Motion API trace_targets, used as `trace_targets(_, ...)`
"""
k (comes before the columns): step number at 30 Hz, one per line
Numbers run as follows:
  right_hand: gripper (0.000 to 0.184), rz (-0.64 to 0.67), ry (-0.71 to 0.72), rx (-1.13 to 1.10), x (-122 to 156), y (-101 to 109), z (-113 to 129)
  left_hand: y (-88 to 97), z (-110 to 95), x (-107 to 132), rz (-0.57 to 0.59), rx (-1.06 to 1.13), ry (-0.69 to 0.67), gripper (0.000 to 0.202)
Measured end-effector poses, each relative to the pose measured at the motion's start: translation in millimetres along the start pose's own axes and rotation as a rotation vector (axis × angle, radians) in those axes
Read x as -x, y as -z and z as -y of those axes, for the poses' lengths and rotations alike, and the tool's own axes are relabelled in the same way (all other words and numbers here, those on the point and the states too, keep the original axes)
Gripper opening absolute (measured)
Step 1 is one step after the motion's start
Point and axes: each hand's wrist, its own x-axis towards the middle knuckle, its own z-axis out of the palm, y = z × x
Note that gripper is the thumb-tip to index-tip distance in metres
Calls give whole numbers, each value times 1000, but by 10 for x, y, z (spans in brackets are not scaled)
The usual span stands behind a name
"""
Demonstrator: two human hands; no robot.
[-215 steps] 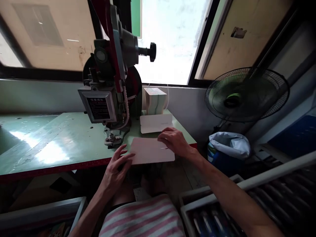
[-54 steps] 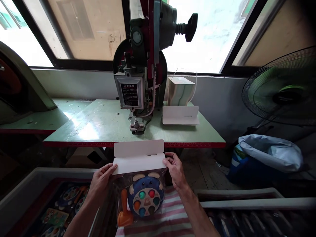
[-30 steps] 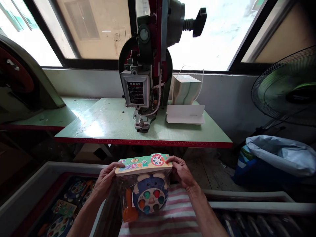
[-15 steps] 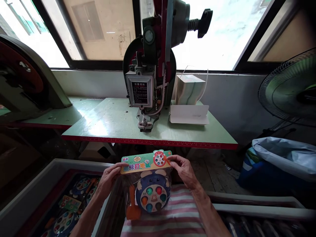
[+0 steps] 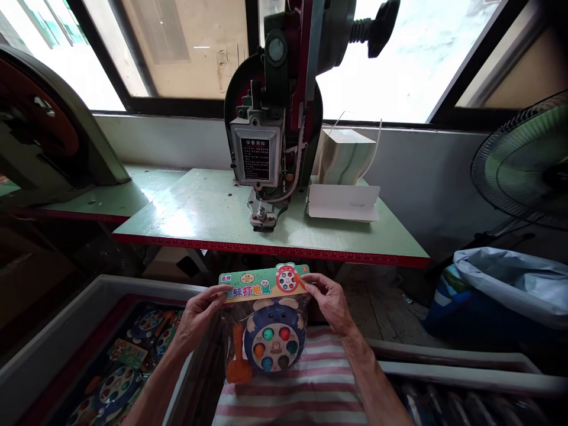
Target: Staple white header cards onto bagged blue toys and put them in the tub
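Note:
Between my hands hangs a bagged toy [image 5: 274, 340] under a green-and-orange printed header card [image 5: 261, 284]. Through the clear plastic show a round blue animal-faced board with colored knobs and an orange toy hammer [image 5: 238, 358]. My left hand [image 5: 202, 313] pinches the card's left end, and my right hand [image 5: 329, 302] pinches its right end. Both hands are closed on it. The package is upright above a pink-and-white striped cloth [image 5: 323, 378] over my lap, just below the table's front edge. Straight ahead stands a stapling-type machine [image 5: 264, 160], its lower anvil [image 5: 262, 220] apart from the card.
A green-topped table [image 5: 195, 207] with a red edge carries the machine, a stack of cards [image 5: 348, 157] and an open white box [image 5: 344, 202]. Bagged toys lie in a crate [image 5: 151, 281] at left. Another crate [image 5: 444, 378], a bag [image 5: 488, 290] and a fan [image 5: 523, 165] are at right.
The package and both hands have risen slightly, still gripping the card's two ends. The view has shifted a little, so the machine and table appear higher.

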Motion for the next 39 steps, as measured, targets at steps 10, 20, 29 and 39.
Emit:
trace_targets(10, 29, -166, -27, -129, -13, -15, -75, -150, -264, 46, 7, 68, 38, 31)
trace_targets(20, 37, -255, 30, -261, -517, 208, 346, -492, -770, -449, 54, 135, -56, 29)
trace_targets(29, 46, -291, 72, -273, -1318, 344, 510, -732, -1035, -1464, 115, 38, -185, 28)
trace_targets(39, 48, -289, 118, -246, -1760, 360, 613, -829, -1122, -2077, 120, 60, -247, 26)
